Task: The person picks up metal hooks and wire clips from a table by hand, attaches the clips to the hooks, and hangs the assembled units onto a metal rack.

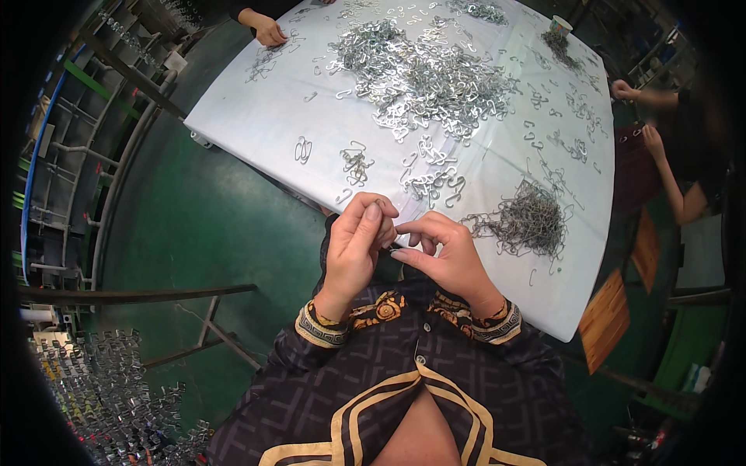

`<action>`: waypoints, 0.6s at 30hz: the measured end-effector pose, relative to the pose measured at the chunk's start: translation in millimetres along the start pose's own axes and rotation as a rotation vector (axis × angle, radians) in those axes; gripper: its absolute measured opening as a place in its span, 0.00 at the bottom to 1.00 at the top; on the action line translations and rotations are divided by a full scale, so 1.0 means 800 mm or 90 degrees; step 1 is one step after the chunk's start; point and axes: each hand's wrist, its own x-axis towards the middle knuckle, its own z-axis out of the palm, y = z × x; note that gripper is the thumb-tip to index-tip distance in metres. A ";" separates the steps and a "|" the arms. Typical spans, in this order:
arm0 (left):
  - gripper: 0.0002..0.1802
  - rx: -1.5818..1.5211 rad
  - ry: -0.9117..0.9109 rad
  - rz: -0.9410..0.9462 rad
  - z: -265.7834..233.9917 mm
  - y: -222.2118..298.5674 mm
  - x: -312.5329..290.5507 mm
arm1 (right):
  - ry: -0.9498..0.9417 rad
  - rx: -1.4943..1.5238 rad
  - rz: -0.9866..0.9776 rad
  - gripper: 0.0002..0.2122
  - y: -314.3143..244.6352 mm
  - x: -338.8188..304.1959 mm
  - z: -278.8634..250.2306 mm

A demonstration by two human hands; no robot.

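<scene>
Close together at the table's near edge, both my hands are raised in front of my chest. My left hand (354, 247) is closed, thumb pressed on curled fingers; what lies inside is mostly hidden. With thumb and forefinger my right hand (451, 255) pinches at something tiny beside the left fingers, too small to name. Just beyond them lies a small group of silver S-shaped hooks (432, 177). A tangled heap of thin dark wire clips (531, 220) sits right of my right hand. Left of the hooks are looser linked pieces (355, 165).
A large heap of silver hooks (427, 81) covers the middle of the white table (256, 116). A cup (560, 26) stands far right. Co-workers' hands show at the far left (268, 33) and right edge (655, 143). Wooden stools (604, 322) stand right; metal frames (148, 293) stand left.
</scene>
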 end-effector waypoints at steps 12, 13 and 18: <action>0.10 -0.057 -0.001 0.010 0.007 0.006 -0.005 | 0.033 0.122 0.041 0.12 0.011 -0.006 0.028; 0.11 -0.049 0.003 0.012 0.008 0.006 -0.006 | 0.040 0.123 0.034 0.12 0.010 -0.006 0.029; 0.11 -0.091 -0.015 0.057 0.006 0.003 -0.006 | 0.105 0.028 -0.034 0.12 -0.005 -0.009 0.030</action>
